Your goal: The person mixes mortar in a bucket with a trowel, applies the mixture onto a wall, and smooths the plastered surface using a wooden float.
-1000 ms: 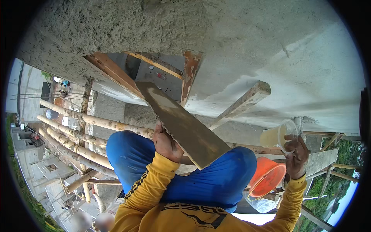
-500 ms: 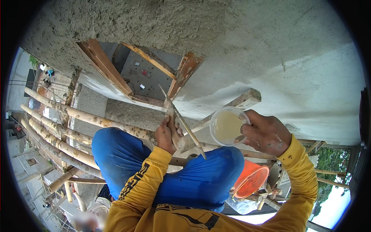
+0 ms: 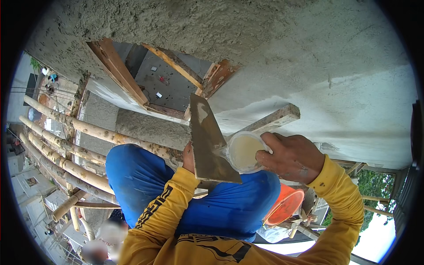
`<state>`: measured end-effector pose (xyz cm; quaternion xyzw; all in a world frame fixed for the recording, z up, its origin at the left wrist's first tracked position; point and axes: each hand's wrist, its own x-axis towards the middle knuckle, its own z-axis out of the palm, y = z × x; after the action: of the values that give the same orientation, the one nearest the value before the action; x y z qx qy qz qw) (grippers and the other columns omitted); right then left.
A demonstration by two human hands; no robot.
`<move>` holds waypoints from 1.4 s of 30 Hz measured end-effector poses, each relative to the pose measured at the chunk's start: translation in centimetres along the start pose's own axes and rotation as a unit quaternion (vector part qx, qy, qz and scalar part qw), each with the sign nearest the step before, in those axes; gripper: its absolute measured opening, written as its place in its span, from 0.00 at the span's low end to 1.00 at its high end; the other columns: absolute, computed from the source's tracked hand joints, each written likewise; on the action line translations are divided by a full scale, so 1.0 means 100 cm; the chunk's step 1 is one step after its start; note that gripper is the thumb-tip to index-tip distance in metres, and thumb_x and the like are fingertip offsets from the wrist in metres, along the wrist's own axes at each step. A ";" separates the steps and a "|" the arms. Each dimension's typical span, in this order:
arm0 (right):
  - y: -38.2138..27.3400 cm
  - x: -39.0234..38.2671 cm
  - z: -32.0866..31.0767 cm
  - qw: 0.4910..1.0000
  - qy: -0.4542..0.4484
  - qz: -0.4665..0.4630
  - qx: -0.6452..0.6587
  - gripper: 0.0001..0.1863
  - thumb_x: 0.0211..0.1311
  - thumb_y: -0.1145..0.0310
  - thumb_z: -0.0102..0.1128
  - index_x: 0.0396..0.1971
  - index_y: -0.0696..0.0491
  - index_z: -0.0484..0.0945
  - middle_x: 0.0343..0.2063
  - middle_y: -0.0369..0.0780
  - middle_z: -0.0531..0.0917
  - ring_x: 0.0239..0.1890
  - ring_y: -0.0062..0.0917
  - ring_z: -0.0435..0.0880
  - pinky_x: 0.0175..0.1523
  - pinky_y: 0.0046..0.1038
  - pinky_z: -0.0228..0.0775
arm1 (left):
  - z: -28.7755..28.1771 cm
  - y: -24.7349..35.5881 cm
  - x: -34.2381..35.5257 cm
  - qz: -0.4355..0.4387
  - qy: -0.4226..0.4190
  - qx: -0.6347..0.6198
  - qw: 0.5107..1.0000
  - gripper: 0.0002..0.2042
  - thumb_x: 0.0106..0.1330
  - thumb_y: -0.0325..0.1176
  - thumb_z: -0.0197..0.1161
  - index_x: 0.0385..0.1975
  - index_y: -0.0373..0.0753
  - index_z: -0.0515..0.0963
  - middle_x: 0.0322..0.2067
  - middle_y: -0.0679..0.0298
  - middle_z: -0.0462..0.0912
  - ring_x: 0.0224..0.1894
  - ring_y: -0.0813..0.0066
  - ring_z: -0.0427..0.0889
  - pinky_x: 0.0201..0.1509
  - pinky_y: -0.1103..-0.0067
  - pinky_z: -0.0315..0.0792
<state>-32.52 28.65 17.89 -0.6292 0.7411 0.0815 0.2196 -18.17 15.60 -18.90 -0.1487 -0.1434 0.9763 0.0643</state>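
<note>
My left hand (image 3: 188,158) is closed round the grip of a plastering trowel (image 3: 206,141), mostly hidden behind its blade. The flat, wet grey face of the blade shows above my knees. In my right hand (image 3: 295,158) is a clear plastic cup (image 3: 244,152) of cloudy, yellowish liquid, pinched at its rim between thumb and fingers. The cup tilts against or very near the blade's right side, where a wet, shiny streak shows; I cannot tell whether they touch.
Rough wet plaster (image 3: 176,22) and smoother grey wall (image 3: 353,79) rise ahead, round a wood-framed opening (image 3: 121,73). A timber beam (image 3: 274,117) juts from the wall. Bamboo scaffold poles (image 3: 101,132) run left, high above the ground. An orange bucket (image 3: 285,205) hangs or stands right; people are below left.
The trowel has turned from edge-on to showing its broad face. My right hand has brought the cup left and slightly down, up to the blade, tilting it.
</note>
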 end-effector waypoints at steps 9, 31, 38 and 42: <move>-0.007 -0.001 -0.004 1.000 -0.013 0.007 0.005 0.10 0.55 0.68 0.60 0.35 0.52 0.71 0.36 0.44 0.70 0.34 0.34 0.81 0.28 0.35 0.77 | -0.029 -0.008 0.000 0.031 0.048 -0.019 0.998 0.29 0.72 0.53 0.40 0.62 0.37 0.70 0.59 0.51 0.75 0.59 0.49 0.76 0.64 0.56 0.69; 0.005 -0.019 0.042 0.987 0.107 -0.007 -0.116 0.11 0.44 0.66 0.65 0.28 0.50 0.74 0.45 0.45 0.77 0.40 0.30 0.81 0.34 0.28 0.80 | 0.089 -0.047 -0.033 0.025 0.286 0.186 0.940 0.22 0.77 0.42 0.36 0.59 0.37 0.70 0.52 0.53 0.80 0.52 0.54 0.81 0.55 0.58 0.77; 0.006 -0.077 0.094 0.899 0.330 0.203 0.203 0.16 0.44 0.81 0.64 0.38 0.60 0.76 0.40 0.48 0.78 0.34 0.42 0.84 0.38 0.36 0.79 | 0.086 -0.035 -0.027 0.087 0.317 0.083 0.941 0.19 0.77 0.47 0.35 0.45 0.47 0.75 0.33 0.66 0.75 0.35 0.71 0.74 0.46 0.66 0.75; -0.025 -0.160 0.152 0.744 0.443 0.413 0.281 0.14 0.50 0.83 0.60 0.40 0.62 0.77 0.37 0.46 0.80 0.36 0.40 0.84 0.39 0.33 0.79 | 0.045 -0.024 -0.020 0.110 0.288 0.193 0.932 0.15 0.75 0.43 0.41 0.49 0.47 0.75 0.37 0.66 0.77 0.40 0.69 0.78 0.51 0.64 0.77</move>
<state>-24.92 48.52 11.63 -0.1364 0.9318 -0.3358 -0.0213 -17.42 16.41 -13.52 -0.4230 0.0895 0.9015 0.0222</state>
